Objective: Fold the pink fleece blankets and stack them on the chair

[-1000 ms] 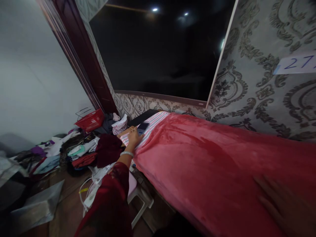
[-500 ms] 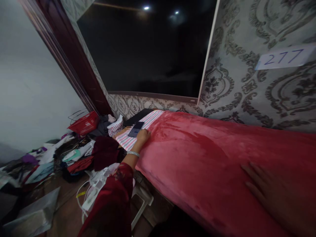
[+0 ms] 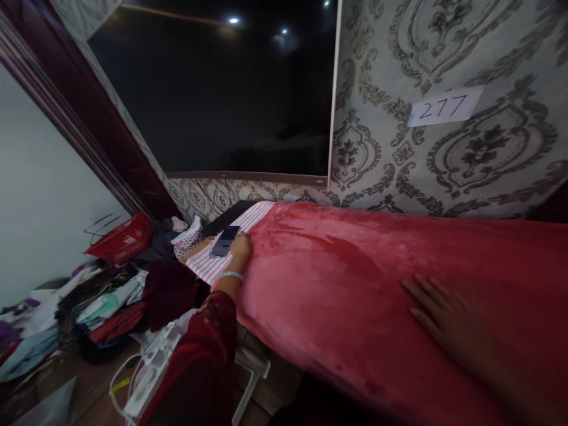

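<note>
A red fleece blanket (image 3: 355,278) covers a long table along the patterned wall. My left hand (image 3: 240,246), a silver bangle on its wrist, rests at the blanket's left edge where it meets a pink-and-white striped cloth (image 3: 213,264). A dark phone (image 3: 225,240) lies on that cloth just left of my fingers. My right hand (image 3: 448,316) lies flat, fingers spread, on the blanket at the lower right. Neither hand holds anything.
A large dark screen (image 3: 222,94) hangs on the wall above the table. A paper label reading 277 (image 3: 444,106) is stuck to the wallpaper. A red basket (image 3: 122,236), heaps of clothes (image 3: 110,296) and a white stool (image 3: 251,373) crowd the floor at the left.
My left hand has left the phone, which now lies on the striped cloth, and rests at the blanket's edge. The view has swung right, bringing my right hand further into sight.
</note>
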Action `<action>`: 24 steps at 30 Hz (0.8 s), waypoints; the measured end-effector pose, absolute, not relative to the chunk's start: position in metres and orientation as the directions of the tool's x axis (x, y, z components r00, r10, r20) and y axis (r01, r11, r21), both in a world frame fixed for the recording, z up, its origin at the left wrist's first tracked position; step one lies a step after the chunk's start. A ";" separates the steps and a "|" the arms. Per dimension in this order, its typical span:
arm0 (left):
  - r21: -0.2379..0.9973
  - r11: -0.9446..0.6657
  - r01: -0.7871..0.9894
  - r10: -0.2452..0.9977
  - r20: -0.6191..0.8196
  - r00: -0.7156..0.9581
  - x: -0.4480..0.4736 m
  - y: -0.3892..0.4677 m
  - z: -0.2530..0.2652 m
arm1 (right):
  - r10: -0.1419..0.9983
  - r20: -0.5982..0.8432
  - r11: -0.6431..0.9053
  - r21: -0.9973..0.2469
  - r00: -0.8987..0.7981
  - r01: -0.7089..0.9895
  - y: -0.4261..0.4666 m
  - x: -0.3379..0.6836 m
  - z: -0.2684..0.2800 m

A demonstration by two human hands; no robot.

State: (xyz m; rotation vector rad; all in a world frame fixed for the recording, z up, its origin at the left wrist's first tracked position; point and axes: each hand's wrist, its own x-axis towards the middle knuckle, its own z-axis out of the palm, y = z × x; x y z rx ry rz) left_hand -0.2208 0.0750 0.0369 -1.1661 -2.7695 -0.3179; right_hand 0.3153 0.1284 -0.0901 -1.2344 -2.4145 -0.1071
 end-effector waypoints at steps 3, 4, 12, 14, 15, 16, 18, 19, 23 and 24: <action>0.086 0.597 0.798 0.761 0.255 -0.597 -0.209 0.079 0.042 | 0.754 0.406 0.602 -0.112 -0.517 0.790 0.127 0.313 -0.087; 0.065 0.544 0.837 0.799 0.264 -0.540 -0.204 0.083 0.044 | 0.755 0.407 0.600 -0.111 -0.514 0.793 0.127 0.312 -0.086; 0.034 0.336 0.941 0.935 0.112 -0.338 -0.178 0.117 0.030 | 0.800 0.356 0.554 -0.128 -0.483 0.822 0.120 0.305 -0.069; 0.032 0.386 0.922 0.916 0.106 -0.388 -0.177 0.120 0.029 | 0.811 0.340 0.543 -0.137 -0.475 0.829 0.117 0.302 -0.063; 0.030 0.414 0.910 0.903 0.109 -0.415 -0.176 0.122 0.030 | 0.816 0.335 0.537 -0.141 -0.471 0.831 0.115 0.301 -0.060; 0.029 0.440 0.898 0.891 0.114 -0.440 -0.174 0.123 0.032 | 0.820 0.328 0.534 -0.145 -0.468 0.833 0.114 0.299 -0.057; 0.026 0.467 0.884 0.876 0.124 -0.466 -0.164 0.127 0.036 | 0.827 0.311 0.531 -0.155 -0.469 0.833 0.112 0.297 -0.052; 0.024 0.458 0.889 0.880 0.126 -0.457 -0.155 0.130 0.039 | 0.830 0.300 0.531 -0.162 -0.471 0.832 0.111 0.296 -0.049; 0.025 0.258 0.966 0.961 0.099 -0.259 -0.097 0.148 0.040 | 0.838 0.275 0.529 -0.196 -0.472 0.825 0.110 0.294 -0.040; 0.029 0.187 0.982 0.978 0.087 -0.188 -0.079 0.153 0.037 | 0.839 0.269 0.529 -0.204 -0.472 0.824 0.110 0.294 -0.038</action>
